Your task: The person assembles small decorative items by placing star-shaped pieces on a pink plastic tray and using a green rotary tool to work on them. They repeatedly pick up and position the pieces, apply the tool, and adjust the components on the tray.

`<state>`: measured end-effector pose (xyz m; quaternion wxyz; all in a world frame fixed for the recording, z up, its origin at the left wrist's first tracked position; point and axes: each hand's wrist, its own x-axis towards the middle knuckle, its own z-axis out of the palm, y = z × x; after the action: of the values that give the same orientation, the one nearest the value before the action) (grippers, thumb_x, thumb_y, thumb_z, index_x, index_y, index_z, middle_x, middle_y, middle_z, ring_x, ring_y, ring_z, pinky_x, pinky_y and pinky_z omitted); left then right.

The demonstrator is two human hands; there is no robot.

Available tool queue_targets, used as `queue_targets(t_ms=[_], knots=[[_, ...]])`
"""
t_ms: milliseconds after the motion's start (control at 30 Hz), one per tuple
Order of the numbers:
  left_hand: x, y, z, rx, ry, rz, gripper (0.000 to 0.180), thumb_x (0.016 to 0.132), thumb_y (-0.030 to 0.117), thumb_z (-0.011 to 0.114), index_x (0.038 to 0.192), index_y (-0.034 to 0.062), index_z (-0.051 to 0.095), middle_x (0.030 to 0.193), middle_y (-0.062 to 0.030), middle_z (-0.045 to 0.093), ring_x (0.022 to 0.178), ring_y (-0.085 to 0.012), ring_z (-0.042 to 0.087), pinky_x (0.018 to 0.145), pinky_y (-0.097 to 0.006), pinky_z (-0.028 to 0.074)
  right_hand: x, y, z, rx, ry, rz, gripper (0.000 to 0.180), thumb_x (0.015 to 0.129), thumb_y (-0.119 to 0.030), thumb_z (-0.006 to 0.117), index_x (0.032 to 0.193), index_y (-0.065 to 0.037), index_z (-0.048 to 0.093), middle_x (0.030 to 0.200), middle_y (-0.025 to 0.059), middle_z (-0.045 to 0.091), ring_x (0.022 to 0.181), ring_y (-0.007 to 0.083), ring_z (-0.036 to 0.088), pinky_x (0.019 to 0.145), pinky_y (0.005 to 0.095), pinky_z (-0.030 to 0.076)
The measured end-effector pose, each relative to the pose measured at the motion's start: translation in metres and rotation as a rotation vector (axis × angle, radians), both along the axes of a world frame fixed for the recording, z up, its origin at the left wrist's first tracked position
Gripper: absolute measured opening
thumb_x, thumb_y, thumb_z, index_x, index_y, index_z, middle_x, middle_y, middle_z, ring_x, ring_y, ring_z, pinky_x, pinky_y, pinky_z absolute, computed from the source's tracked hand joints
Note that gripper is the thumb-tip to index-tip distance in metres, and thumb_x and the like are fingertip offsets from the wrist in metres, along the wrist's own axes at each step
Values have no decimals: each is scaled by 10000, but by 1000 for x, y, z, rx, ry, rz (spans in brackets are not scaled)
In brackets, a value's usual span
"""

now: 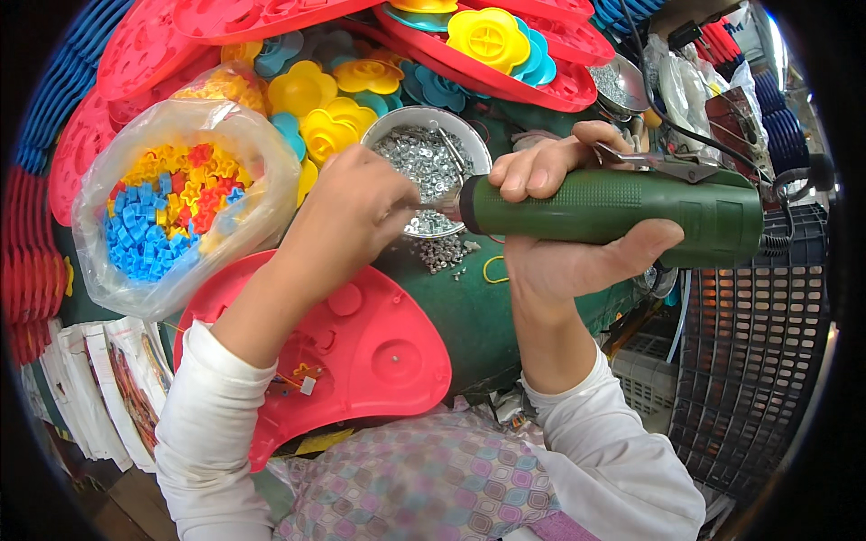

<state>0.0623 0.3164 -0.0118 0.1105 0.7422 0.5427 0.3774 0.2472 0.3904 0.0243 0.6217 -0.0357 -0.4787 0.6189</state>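
Right hand (pixel 559 266): wrapped loosely around the barrel of a green handheld power screwdriver (pixel 613 212), which lies level with its nose toward the left; the thumb extends along the underside. Left hand (pixel 352 203): fingers curled in at the driver's tip; whether they pinch a screw cannot be told (the fingertips are blurred). Both meet just over the near edge of a white bowl (pixel 480 153) of small metal hardware (pixel 406 149). Below, a red molded plastic shell (pixel 410 352) lies on the green worktop (pixel 483 334), a small white wired connector (pixel 308 385) on it. The step in hand appears to be readying the bit; the next move would call for keeping tip and fingers aligned.
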Motion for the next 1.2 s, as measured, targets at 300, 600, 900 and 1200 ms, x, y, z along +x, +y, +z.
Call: queue_targets(t_ms=[300,600,900,1200], knots=[[-22,-67,20,-2,152,107,242,703,12,815,858,64,637,829,-75,617,881,-289,580,788,-405,491,-40,-42,9,-54,-9,193,1093,808,-964,405,1300,5,519,755,51,613,673,199,640,673,392,569],[-36,-102,19,96,371,267,171,692,52,744,749,66,584,773,-82,565,837,-282,586,778,-420,494,-55,-60,13,6,-279,266,1064,809,-938,472,1292,10,502,777,81,645,675,205,658,674,390,571],[-31,-125,1,20,81,356,187,766,61,794,868,62,637,813,-83,599,848,-281,607,769,-418,487,-58,-62,5,0,-335,257,1043,825,-912,495,1289,22,488,822,95,641,721,211,661,699,402,569],[-35,-126,-10,-46,-18,358,200,761,20,794,881,56,639,868,-88,610,871,-302,604,784,-415,482,-60,-59,-7,-40,-397,241,1044,825,-903,510,1298,27,480,833,90,638,724,212,655,722,417,565]])
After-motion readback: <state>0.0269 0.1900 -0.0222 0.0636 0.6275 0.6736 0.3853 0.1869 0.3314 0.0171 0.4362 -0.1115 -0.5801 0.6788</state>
